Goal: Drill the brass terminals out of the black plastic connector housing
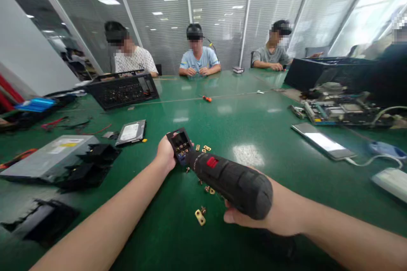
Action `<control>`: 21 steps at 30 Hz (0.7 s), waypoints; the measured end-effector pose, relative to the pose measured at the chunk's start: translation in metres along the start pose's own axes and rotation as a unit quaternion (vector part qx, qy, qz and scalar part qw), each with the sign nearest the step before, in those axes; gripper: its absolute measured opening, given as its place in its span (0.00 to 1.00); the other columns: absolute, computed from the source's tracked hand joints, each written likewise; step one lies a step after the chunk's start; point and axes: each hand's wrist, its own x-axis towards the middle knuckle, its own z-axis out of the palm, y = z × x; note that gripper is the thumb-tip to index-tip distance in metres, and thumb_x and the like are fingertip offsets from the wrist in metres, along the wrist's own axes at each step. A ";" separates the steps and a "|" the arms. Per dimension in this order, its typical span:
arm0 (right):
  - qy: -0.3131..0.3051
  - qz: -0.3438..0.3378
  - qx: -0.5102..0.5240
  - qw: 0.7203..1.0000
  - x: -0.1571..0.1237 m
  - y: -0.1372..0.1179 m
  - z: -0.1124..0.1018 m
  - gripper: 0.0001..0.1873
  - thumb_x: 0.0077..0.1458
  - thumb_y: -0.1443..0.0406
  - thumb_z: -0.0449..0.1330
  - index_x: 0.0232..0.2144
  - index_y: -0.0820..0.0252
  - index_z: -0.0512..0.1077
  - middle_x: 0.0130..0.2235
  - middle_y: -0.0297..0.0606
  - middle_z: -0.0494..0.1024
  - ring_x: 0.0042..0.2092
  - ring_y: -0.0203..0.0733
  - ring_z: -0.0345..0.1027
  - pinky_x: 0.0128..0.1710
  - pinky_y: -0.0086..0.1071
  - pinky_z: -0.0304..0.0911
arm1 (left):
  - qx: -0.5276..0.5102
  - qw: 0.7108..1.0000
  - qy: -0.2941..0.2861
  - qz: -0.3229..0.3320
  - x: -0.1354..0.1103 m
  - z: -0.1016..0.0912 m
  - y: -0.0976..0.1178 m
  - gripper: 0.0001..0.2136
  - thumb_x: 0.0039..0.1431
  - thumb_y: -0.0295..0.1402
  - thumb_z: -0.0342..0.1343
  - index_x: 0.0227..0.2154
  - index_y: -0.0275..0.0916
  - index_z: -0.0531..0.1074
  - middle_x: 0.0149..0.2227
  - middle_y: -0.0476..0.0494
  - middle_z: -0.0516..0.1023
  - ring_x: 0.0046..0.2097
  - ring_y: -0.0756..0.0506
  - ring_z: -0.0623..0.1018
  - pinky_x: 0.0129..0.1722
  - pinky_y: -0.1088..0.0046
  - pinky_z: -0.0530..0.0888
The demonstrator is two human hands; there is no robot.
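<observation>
Black screwdriver (233,182) meets small module (180,144) on the green worktop (241,118)
The left hand (165,154) is wrapped round the module toward the worktop's near edge; the right hand (270,216) grips the screwdriver fully, its tip seemingly inside the module's open face. Loose brass pieces (200,217) lie just beside them

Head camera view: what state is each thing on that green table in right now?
Left hand, closed on the black part.
Right hand, gripping the power screwdriver, tip at the black part.
Brass bits, loose on the table.
Phone, flat, face up.
Hard drive, lying flat.
</observation>
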 end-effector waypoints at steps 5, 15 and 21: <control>0.011 -0.016 -0.050 0.999 -0.001 0.000 -0.001 0.14 0.49 0.66 0.66 0.27 0.57 0.61 0.29 0.32 0.70 0.30 0.36 0.61 0.31 0.30 0.61 | -0.017 1.000 0.009 -0.010 -0.002 0.001 0.001 0.10 0.59 0.34 0.49 0.33 0.35 0.73 0.24 0.39 0.79 0.26 0.38 0.81 0.26 0.61 0.80; 0.015 -0.022 -0.041 0.999 0.000 0.002 -0.001 0.13 0.48 0.66 0.65 0.26 0.57 0.62 0.27 0.31 0.68 0.28 0.36 0.61 0.30 0.30 0.60 | -0.045 0.998 0.019 -0.028 0.000 0.001 0.000 0.11 0.58 0.34 0.51 0.38 0.34 0.74 0.26 0.39 0.80 0.28 0.38 0.82 0.31 0.58 0.81; 0.009 -0.010 -0.045 0.999 0.002 0.002 -0.003 0.14 0.48 0.65 0.65 0.25 0.56 0.61 0.26 0.30 0.66 0.28 0.36 0.58 0.29 0.31 0.58 | -0.039 0.999 0.024 -0.029 -0.001 0.002 0.001 0.12 0.59 0.34 0.50 0.37 0.34 0.75 0.25 0.39 0.80 0.28 0.38 0.82 0.30 0.59 0.81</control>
